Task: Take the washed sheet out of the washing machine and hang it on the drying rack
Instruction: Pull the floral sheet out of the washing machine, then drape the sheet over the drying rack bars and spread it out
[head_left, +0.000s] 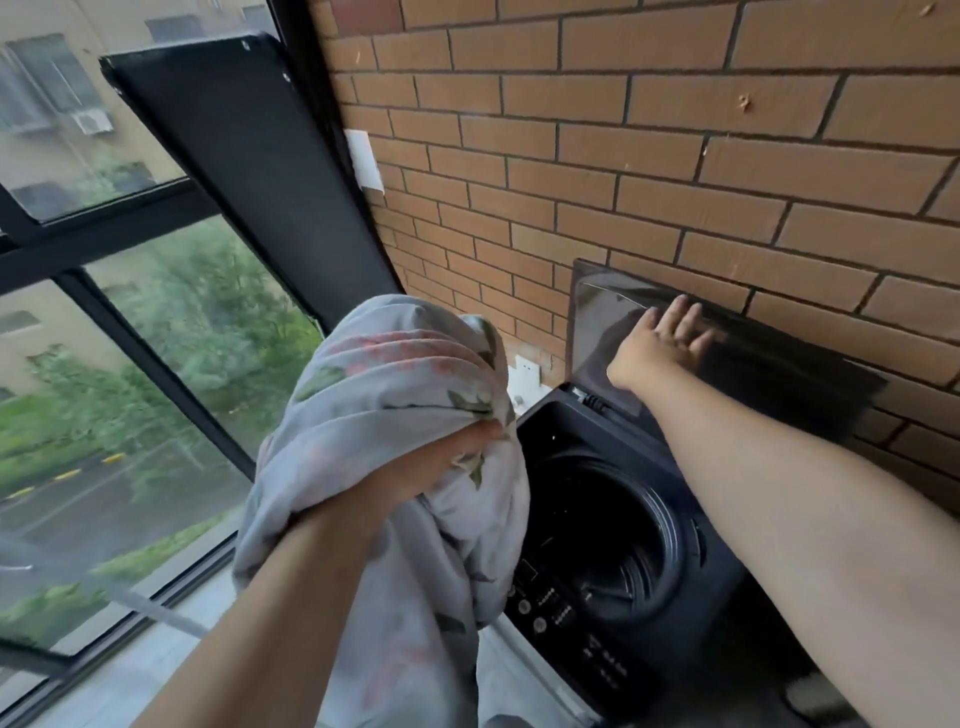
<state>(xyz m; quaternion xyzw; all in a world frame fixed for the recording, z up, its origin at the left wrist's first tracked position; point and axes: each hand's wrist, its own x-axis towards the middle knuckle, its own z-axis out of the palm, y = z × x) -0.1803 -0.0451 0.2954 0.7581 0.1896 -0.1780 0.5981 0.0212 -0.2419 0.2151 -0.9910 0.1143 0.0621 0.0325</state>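
Note:
The washed sheet (395, 415), pale grey with a pink and green flower print, is bunched up and lifted clear of the machine. My left hand (441, 467) grips it near the middle, and its lower part hangs down past my forearm. The dark top-loading washing machine (691, 597) stands against the brick wall, its drum (602, 540) open and dark inside. Its raised lid (779, 364) leans on the wall. My right hand (660, 343) rests flat on the lid with fingers spread. No drying rack is in view.
A brick wall (675, 156) runs behind the machine, with white sockets (524, 376) low beside it. On the left are large black-framed windows (130, 364) and an opened dark window panel (249, 171). A pale rod (130, 597) crosses the lower left.

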